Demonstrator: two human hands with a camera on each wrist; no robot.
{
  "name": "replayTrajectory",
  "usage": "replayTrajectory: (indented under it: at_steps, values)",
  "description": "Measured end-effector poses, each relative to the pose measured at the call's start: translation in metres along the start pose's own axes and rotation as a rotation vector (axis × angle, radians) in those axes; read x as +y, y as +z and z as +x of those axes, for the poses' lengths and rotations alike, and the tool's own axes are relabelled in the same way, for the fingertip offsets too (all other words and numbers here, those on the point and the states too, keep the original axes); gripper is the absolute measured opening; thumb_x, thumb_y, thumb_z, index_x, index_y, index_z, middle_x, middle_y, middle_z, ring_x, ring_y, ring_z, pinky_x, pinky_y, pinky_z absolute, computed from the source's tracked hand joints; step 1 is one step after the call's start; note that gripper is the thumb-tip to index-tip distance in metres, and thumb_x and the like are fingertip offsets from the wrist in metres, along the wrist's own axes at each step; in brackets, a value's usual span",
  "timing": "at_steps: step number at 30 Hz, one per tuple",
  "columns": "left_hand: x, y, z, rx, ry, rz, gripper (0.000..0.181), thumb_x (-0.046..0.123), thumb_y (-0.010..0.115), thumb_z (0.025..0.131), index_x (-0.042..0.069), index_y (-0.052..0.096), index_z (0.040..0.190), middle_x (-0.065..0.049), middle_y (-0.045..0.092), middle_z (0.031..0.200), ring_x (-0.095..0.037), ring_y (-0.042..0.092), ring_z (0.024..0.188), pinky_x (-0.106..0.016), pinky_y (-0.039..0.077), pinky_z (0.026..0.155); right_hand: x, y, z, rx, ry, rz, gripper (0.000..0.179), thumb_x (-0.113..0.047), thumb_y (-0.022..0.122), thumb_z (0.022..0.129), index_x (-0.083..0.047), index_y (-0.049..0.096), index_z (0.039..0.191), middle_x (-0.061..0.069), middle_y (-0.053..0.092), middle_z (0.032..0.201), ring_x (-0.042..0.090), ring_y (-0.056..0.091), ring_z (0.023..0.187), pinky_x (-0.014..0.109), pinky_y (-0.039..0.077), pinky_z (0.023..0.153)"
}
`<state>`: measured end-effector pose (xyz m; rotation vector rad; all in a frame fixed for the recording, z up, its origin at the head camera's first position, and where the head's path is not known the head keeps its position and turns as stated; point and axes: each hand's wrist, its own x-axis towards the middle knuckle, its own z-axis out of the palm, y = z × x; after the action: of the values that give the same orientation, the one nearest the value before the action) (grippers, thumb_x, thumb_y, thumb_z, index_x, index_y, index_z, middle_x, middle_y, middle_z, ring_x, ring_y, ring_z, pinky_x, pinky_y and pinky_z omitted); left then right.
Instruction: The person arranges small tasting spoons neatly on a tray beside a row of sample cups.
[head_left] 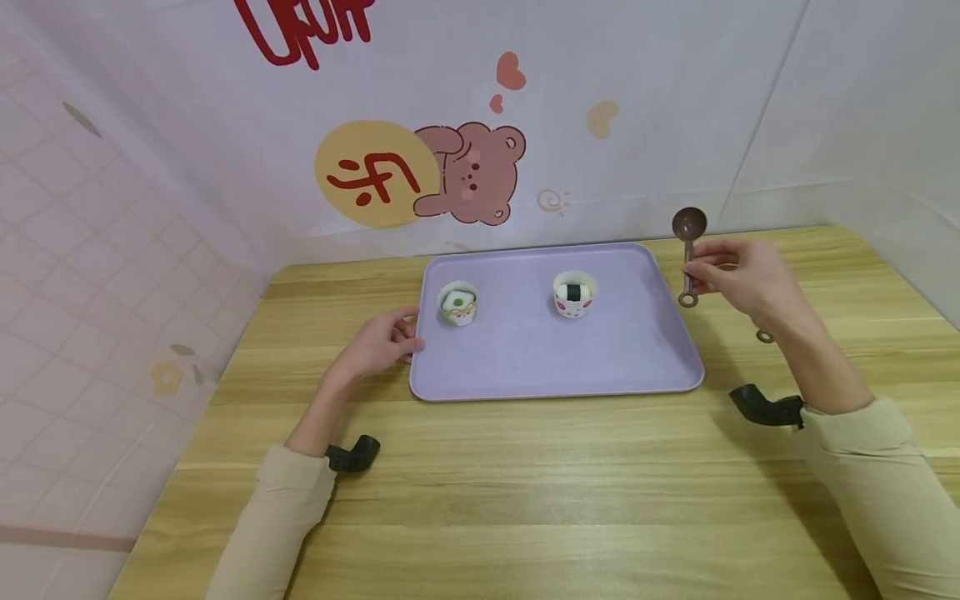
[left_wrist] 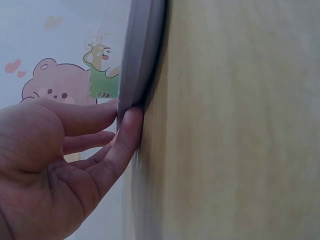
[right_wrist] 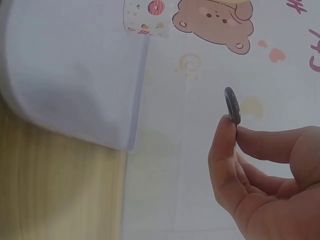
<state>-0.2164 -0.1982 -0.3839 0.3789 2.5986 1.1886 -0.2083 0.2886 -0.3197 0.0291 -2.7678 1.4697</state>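
Observation:
My left hand (head_left: pixel 384 342) pinches the left rim of a lavender tray (head_left: pixel 495 367) between thumb and fingers; the left wrist view shows the fingers (left_wrist: pixel 127 132) at the tray's edge. Raised beyond the tray's right side, my right hand (head_left: pixel 738 271) pinches the handle of a brown measuring spoon (head_left: pixel 689 223), bowl up. In the right wrist view only the ring end of the spoon (right_wrist: pixel 232 105) shows above the fingers. On the tray stand two small printed paper cups: the left cup (head_left: pixel 459 315) holds a white piece with a green spot, the right cup (head_left: pixel 573 307) a white piece with a black band.
A brown ring-shaped end (head_left: pixel 765 336) shows beside my right wrist, the rest hidden by the arm. The wooden table (head_left: pixel 525 500) meets a white printed backdrop (head_left: pixel 637 167) behind the tray. Black mounts (head_left: pixel 765 408) sit at both wrists.

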Motion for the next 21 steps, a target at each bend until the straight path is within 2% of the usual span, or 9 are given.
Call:
replayTrajectory:
  at_steps: [7,17,21]
  values:
    - [0.0,0.0,0.0,0.0,-0.002,-0.003,0.058,0.001,0.063,0.098,-0.01,0.038,0.149,-0.02,0.057,0.103,-0.026,0.062,0.086,-0.034,0.06,0.073,-0.007,0.006,0.001,-0.005,-0.008,0.028,0.043,-0.017,0.062,0.102,0.012,0.052,0.131,-0.014,0.066,0.088,-0.001,0.067,0.071,0.015,0.056,0.073]
    - [0.0,0.0,0.0,0.003,-0.003,-0.001,0.058,0.001,0.064,0.098,-0.01,0.039,0.149,-0.02,0.058,0.103,-0.025,0.062,0.086,-0.034,0.06,0.072,-0.017,0.014,0.003,0.0,-0.03,0.078,0.038,-0.013,0.063,0.101,0.013,0.053,0.128,-0.016,0.065,0.087,0.0,0.067,0.069,0.019,0.058,0.072]
    - [0.001,0.0,-0.001,0.003,-0.001,0.002,0.058,0.001,0.064,0.098,-0.01,0.039,0.149,-0.02,0.058,0.103,-0.025,0.062,0.085,-0.034,0.06,0.072,-0.021,0.018,0.004,-0.003,-0.029,0.073,0.038,-0.013,0.063,0.101,0.012,0.053,0.127,-0.011,0.065,0.089,0.0,0.067,0.07,0.019,0.058,0.071]
